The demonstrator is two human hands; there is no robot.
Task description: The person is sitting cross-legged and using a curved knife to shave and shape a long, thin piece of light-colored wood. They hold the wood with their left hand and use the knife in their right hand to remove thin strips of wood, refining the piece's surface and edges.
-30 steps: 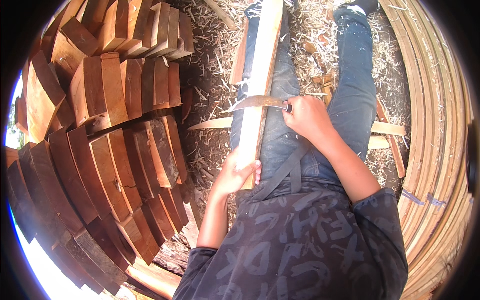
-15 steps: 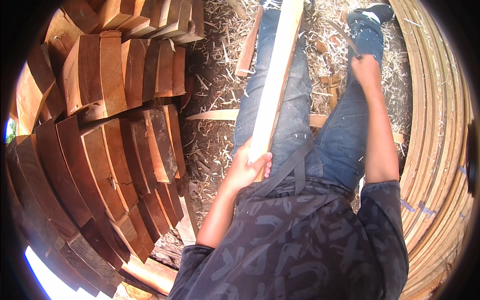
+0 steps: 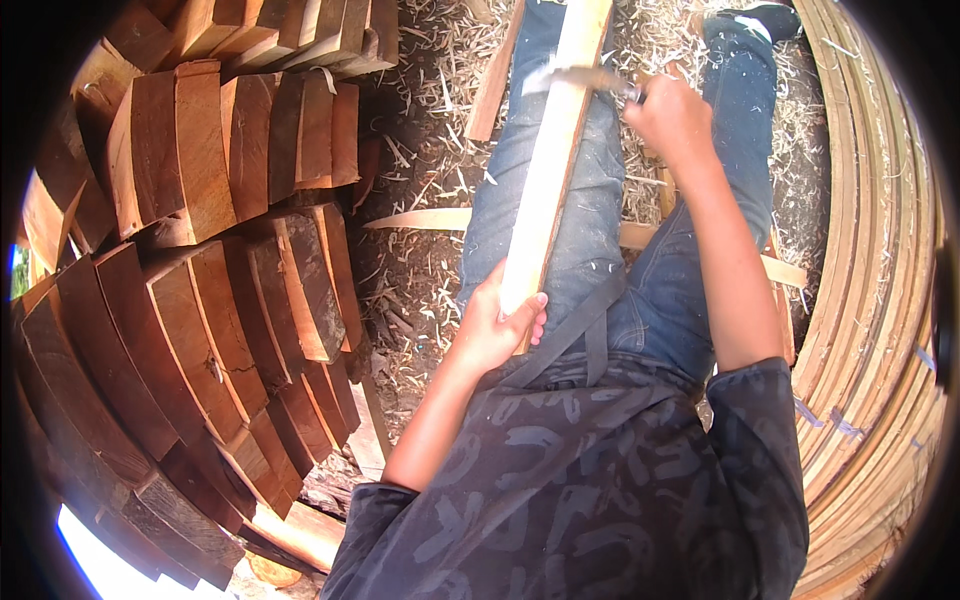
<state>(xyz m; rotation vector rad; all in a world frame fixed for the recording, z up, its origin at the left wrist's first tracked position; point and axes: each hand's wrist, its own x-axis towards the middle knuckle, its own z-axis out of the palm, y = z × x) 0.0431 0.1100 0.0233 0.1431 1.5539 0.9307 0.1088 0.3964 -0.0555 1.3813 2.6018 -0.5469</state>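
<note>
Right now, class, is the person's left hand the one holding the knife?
No, the right hand grips the knife, while the left hand holds the pale wooden strip.

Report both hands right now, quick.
Left hand: closed around the near end of the plank.
Right hand: closed on the handle of the knife, its blade blurred.

black shirt (image 3: 560,490) at 5 o'clock with grey, brush-like lettering (image 3: 537,437), short loose sleeves (image 3: 757,425) at 7 and 4, faded blue jeans (image 3: 660,300) from 1 to 3, dark grey strap (image 3: 577,327) at 4, black-and-white shoe (image 3: 778,18) between 1 and 2
</note>
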